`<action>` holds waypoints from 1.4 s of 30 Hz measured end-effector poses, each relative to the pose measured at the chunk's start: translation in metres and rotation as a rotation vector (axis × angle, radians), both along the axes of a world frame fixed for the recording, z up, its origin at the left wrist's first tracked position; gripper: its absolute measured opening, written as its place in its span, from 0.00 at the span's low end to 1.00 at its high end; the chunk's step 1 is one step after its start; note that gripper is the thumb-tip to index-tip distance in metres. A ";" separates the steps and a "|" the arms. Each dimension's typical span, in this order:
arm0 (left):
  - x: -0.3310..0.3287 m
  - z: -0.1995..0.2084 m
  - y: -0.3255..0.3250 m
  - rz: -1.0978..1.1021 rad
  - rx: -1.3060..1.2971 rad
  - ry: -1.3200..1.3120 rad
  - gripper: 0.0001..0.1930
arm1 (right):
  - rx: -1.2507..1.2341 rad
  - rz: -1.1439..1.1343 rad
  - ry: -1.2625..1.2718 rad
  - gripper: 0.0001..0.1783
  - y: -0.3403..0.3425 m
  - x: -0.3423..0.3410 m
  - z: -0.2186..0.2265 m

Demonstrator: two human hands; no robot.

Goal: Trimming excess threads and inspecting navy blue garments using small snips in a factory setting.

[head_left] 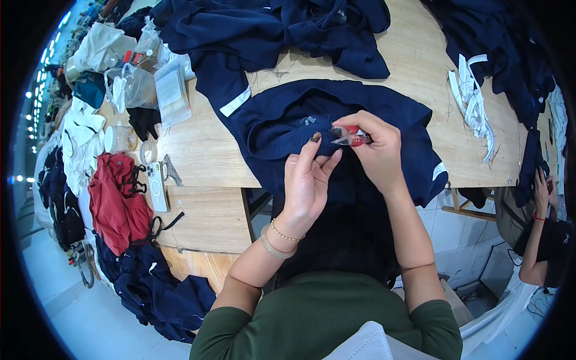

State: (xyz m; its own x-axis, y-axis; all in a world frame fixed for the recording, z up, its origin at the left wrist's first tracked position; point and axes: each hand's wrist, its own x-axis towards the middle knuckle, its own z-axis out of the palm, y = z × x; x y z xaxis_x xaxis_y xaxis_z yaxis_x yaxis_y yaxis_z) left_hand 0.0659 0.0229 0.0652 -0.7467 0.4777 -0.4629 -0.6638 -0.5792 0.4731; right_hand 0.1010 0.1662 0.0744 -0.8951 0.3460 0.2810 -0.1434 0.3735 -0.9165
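A navy garment [384,107] with a wide round opening and a small pale mark inside lies at the table's front edge, partly hanging over it. My left hand [307,183] is closed on the near rim of this opening, pinching the cloth between thumb and fingers. Just to its right, my right hand [379,150] is closed around small thread snips [355,138] with red on the handles. The blades point left, close to the left fingertips and the pinched cloth. Any thread at their tips is too small to make out.
More navy garments [240,30] are heaped at the far side. White strips [471,105] lie at right. At left are a plastic-wrapped pack [173,90], a phone [157,187], a tape roll [147,151] and a red garment [117,204]. Another person's hand [543,189] works at far right.
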 end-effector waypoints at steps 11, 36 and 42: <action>-0.012 0.020 0.000 -0.064 0.062 -0.012 0.09 | -0.058 -0.318 -0.008 0.13 0.029 0.014 0.013; -0.011 0.033 0.004 -0.089 -0.101 0.107 0.08 | 0.659 -0.174 0.105 0.17 0.021 0.013 0.033; -0.010 0.038 0.006 -0.047 -0.110 0.054 0.08 | -0.043 -0.096 0.060 0.19 0.006 0.011 0.038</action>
State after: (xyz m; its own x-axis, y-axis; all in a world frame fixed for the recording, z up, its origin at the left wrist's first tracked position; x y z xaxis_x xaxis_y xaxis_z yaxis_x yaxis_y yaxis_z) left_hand 0.0559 0.0293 0.1035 -0.7501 0.4612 -0.4740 -0.6607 -0.4910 0.5678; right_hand 0.1120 0.1726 0.1127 -0.8394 0.4419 0.3163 -0.1640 0.3489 -0.9227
